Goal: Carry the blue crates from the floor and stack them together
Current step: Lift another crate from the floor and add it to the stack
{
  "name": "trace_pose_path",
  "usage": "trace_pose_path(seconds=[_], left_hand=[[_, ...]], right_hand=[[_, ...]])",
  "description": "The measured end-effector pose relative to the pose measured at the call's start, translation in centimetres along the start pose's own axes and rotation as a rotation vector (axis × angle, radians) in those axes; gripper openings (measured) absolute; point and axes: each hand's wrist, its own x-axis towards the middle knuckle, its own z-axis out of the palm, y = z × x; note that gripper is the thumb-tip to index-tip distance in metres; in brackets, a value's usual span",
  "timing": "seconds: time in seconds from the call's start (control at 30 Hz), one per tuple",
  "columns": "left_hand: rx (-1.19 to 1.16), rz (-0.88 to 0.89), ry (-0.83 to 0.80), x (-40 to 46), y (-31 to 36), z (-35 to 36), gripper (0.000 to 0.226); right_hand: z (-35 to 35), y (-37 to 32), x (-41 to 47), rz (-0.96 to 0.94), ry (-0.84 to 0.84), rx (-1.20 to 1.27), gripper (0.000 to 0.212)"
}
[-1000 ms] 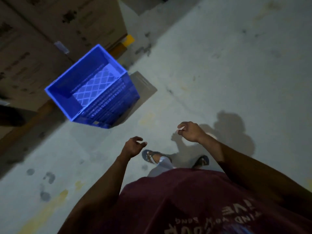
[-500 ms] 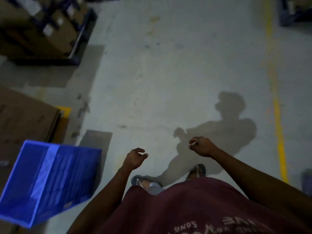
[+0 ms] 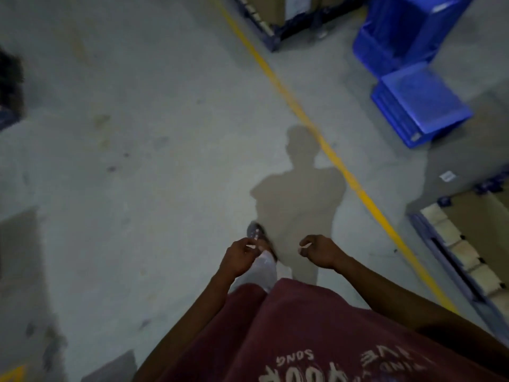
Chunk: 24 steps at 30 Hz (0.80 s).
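Two blue crates stand on the grey floor at the upper right. The nearer blue crate (image 3: 421,103) lies bottom up, and the farther blue crate (image 3: 399,31) stands just behind it, touching it or nearly so. My left hand (image 3: 239,257) and my right hand (image 3: 321,250) hang in front of my body, well short of the crates. Their fingers are loosely curled and hold nothing. One foot shows on the floor just above my left hand.
A yellow floor line (image 3: 325,144) runs diagonally between me and the crates. A dark pallet with cardboard boxes (image 3: 278,12) stands at the top centre. Another loaded pallet (image 3: 462,252) lies at the right edge. A dark object (image 3: 9,84) sits far left.
The view has swung to the right: the blue crate at my left has left the frame, and two other blue crates have come into view at the upper right. Both hands stay empty.
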Motion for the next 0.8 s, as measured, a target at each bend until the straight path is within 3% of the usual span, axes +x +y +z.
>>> trace_pose_path(seconds=[0.2, 0.47, 0.57, 0.7, 0.8], left_hand=[[0.175, 0.149, -0.145, 11.6, 10.5, -2.8, 0.020], [0.431, 0.289, -0.290, 26.1, 29.9, -6.6, 0.032], [0.469, 0.325, -0.329, 31.3, 36.4, -4.9, 0.035], [0.467, 0.362, -0.386, 38.1, 44.4, -0.2, 0.051], [0.464, 0.344, -0.381, 41.4, 50.5, 3.3, 0.050]], right_hand=[[-8.1, -1.3, 4.6, 0.121, 0.163, 0.204, 0.023], [-22.1, -3.4, 11.3, 0.200, 0.453, 0.525, 0.020], [-26.8, -2.5, 13.2, 0.213, 0.524, 0.580, 0.021], [-33.6, 0.7, 17.3, 0.198, 0.584, 0.611, 0.037], [-39.7, 3.4, 20.2, 0.236, 0.551, 0.665, 0.014]])
